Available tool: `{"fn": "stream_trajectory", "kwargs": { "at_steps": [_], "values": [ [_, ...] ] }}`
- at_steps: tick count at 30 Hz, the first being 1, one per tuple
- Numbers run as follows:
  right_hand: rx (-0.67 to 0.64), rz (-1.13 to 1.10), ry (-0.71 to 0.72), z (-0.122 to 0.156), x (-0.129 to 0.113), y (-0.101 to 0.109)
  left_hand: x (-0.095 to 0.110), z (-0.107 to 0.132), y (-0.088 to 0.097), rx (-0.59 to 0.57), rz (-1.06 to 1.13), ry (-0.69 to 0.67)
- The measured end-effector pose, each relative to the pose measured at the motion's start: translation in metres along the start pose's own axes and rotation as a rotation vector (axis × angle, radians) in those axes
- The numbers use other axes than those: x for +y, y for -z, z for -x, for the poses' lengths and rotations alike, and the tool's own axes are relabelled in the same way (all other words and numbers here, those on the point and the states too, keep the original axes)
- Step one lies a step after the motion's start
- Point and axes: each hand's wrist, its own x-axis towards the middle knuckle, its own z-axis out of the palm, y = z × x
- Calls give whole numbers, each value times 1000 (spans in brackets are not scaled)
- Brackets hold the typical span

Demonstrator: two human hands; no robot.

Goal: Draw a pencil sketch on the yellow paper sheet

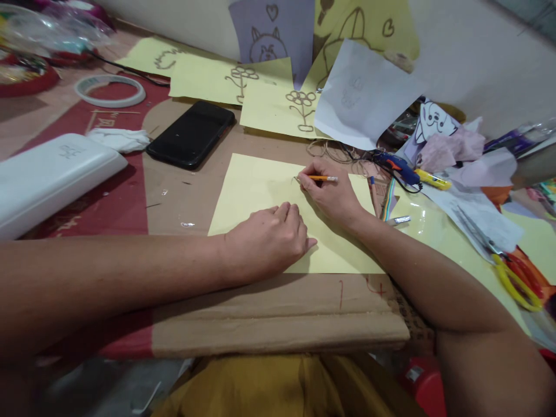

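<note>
A yellow sheet of paper [256, 185] lies in front of me on brown cardboard. A short orange pencil [324, 178] is pinched in my right hand [325, 188]. Its tip touches the sheet near some faint grey marks, and its eraser end points right. My left hand [271, 237] rests on the lower part of the sheet, back upward. Its fingers are curled under with the thumb sticking out; whatever may be inside them is hidden.
Behind the sheet lie a black phone [193, 134] and yellow flower drawings [269, 110]. A white power bank [61, 174] and a tape roll [110, 91] sit left. At right are yellow-handled scissors [516, 284], a glue gun [397, 168] and a yellow cutter [432, 179].
</note>
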Motion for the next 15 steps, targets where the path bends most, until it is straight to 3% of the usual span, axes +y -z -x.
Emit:
{"fn": "stream_trajectory", "kwargs": {
  "at_steps": [15],
  "values": [
    [7, 2, 1, 1, 0, 0, -1, -1, 0, -5, -26, -12]
  ]
}}
